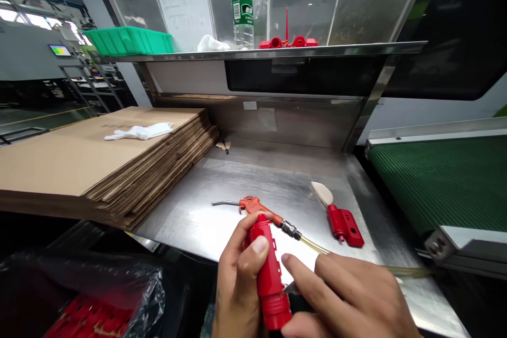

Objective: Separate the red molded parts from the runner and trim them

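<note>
L hand (237, 280) grip clamped on red plastic part (269, 274), upright, above worktop (237, 190) front edge. R hand (348, 296) grip closed on small blade (291, 288), tip touching part. Air gun (257, 207) just behind.

Left hand (237, 280) curled in a grip, right hand (348, 296) alongside, forefinger extended.

I log a solid red plastic part (269, 274). Air gun (257, 207): orange-red body, silver nozzle, pale yellowish hose (312, 245). Second piece (344, 223) on the table: red with a cream tip. Table (237, 190): brushed grey steel. Cardboard stack (99, 158): plain brown, white glove (138, 131) on top. Conveyor belt (435, 179): dark green, finely ribbed. Shelf bin (129, 40): bright green. Bottle (242, 5): clear, with a green label.
</note>
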A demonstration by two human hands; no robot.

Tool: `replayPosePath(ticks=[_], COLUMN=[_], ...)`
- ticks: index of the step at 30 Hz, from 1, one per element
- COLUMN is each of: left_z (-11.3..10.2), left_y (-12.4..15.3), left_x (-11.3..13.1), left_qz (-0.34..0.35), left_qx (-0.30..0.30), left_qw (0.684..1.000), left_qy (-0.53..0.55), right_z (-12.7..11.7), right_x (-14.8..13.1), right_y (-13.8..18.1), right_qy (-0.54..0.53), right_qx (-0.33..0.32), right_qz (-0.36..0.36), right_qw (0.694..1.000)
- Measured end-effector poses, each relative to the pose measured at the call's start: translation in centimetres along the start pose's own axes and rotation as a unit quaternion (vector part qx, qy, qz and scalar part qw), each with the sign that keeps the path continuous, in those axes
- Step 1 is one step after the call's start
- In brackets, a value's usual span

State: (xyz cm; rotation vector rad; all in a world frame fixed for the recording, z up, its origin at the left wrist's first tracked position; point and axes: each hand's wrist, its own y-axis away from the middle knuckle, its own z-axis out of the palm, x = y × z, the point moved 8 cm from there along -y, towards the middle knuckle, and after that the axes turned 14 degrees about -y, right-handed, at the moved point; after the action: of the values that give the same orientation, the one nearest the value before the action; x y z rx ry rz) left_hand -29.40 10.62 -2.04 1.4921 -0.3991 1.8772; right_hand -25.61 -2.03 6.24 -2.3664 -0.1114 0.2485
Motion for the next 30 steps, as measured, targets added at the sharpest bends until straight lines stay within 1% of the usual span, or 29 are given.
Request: replayPosePath(ticks=[2, 7, 10, 13, 16, 18, 20, 23, 26, 30], left_z=[0.1, 0.0, 0.0, 0.0, 0.1, 0.4, 0.8, 1.0, 0.8, 0.7], left_y=[0.2, 0.5, 0.4, -0.1, -0.6, -1.0, -1.3, -1.6, -1.5, -1.0], left_x=[0.1, 0.0, 0.1, 0.2, -0.2, -0.4, -0.7, -1.0, -1.2, -1.1], left_qz=[0.001, -0.011, -0.004, 0.005, -0.014, -0.023, -0.035, -0.051, -0.058, -0.056], left_qx=[-0.002, -0.013, -0.023, -0.022, -0.028, -0.047, -0.074, -0.094, -0.083, -0.068], left_qw=[1.0, 1.0, 0.999, 0.999, 0.999, 0.998, 0.994, 0.991, 0.992, 0.994], left_qy=[-0.001, -0.008, -0.022, -0.029, -0.001, 0.036, 0.067, 0.078, 0.076, 0.068], right_z=[0.1, 0.9, 1.9, 2.7, 2.9, 2.7, 2.0, 0.8, 0.2, 0.0], right_x=[0.0, 0.4, 0.6, 0.6, 1.1, 1.5, 1.8, 1.8, 1.4, 0.8], right_y=[0.2, 1.1, 1.4, 1.9, 2.3, 2.4, 2.2, 1.6, 1.1, 0.7], right_qy=[-0.007, -0.012, -0.029, -0.08, -0.133, -0.142, -0.12, -0.062, -0.021, -0.001], right_qx=[-0.005, -0.05, -0.061, -0.034, -0.029, -0.056, -0.056, -0.029, -0.005, 0.005], right_qz=[0.009, 0.038, 0.047, 0.05, 0.081, 0.103, 0.114, 0.105, 0.085, 0.066], right_qw=[1.0, 0.998, 0.997, 0.995, 0.987, 0.983, 0.985, 0.992, 0.996, 0.998])
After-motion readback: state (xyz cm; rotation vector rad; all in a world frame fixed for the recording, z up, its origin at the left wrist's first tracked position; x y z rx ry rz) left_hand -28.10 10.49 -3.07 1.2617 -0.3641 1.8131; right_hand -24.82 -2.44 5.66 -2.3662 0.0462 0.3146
